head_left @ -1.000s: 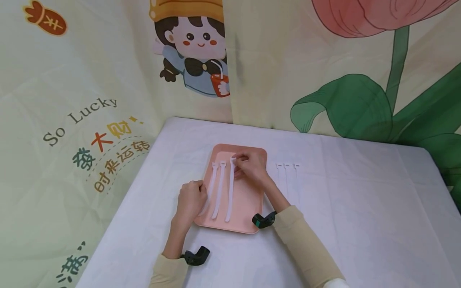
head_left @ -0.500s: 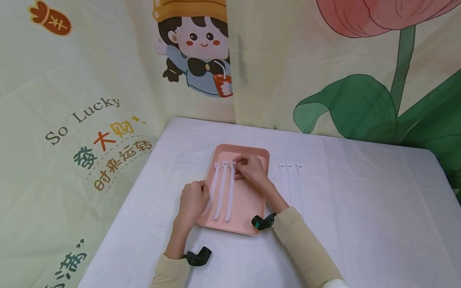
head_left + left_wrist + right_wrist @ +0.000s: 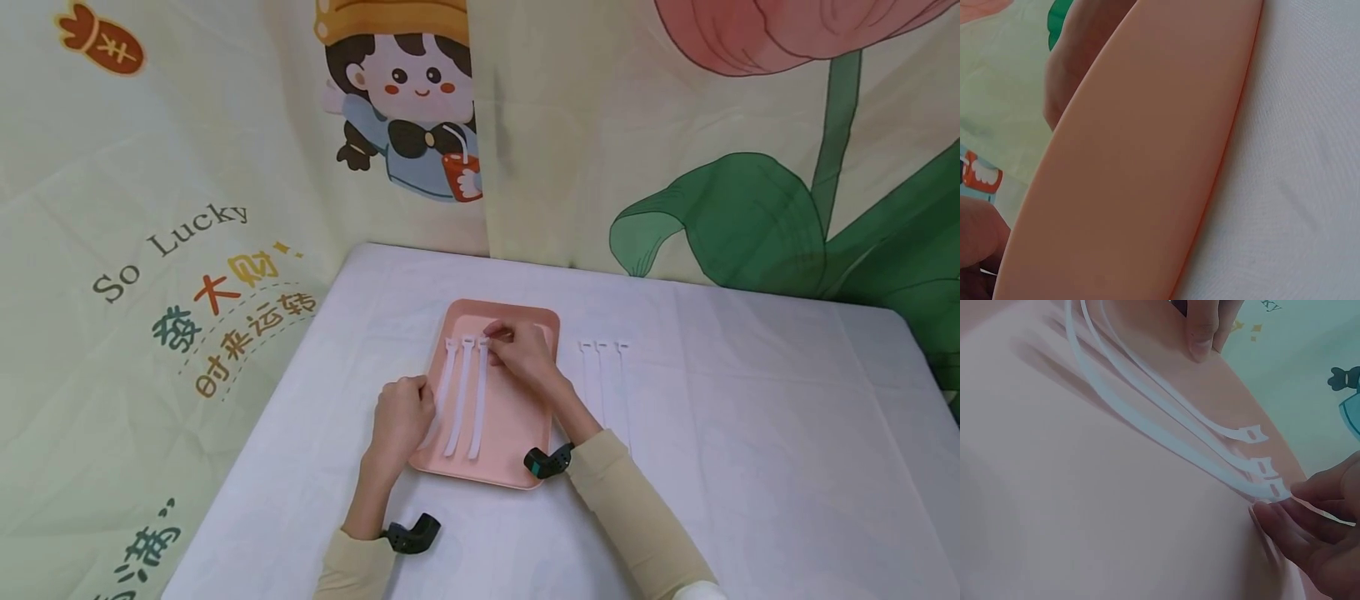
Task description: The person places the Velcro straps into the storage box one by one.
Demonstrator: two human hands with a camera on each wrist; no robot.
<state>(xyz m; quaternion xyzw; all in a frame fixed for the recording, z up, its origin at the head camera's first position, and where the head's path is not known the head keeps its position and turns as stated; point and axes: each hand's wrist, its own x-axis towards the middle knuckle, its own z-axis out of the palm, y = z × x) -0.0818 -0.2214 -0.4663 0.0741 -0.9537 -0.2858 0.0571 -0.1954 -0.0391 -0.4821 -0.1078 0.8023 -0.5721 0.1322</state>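
A pink rectangular tray (image 3: pixel 517 408) holds three white cable ties with slotted heads, side by side lengthwise. My left hand (image 3: pixel 402 417) grips the tray's left rim, its thumb (image 3: pixel 1200 344) over the inner side in the right wrist view. My right hand (image 3: pixel 523 354) reaches over the tray's far half and pinches the head of the rightmost cable tie (image 3: pixel 478 400). Close to its left lies the middle cable tie (image 3: pixel 459 400); the left cable tie (image 3: pixel 446 383) runs near my left fingers, its lower end partly hidden. In the left wrist view, the tray's outer wall (image 3: pixel 1129 156) hides most of the inside.
Three more white cable ties (image 3: pixel 601 375) lie in a row on the white tablecloth (image 3: pixel 750 433), right of the tray, partly behind my right forearm. A printed curtain (image 3: pixel 547 167) hangs behind the table and along its left side.
The rightmost cable tie's head has shifted slightly left, closer to the middle one, with my right hand. My left hand stays on the tray rim.
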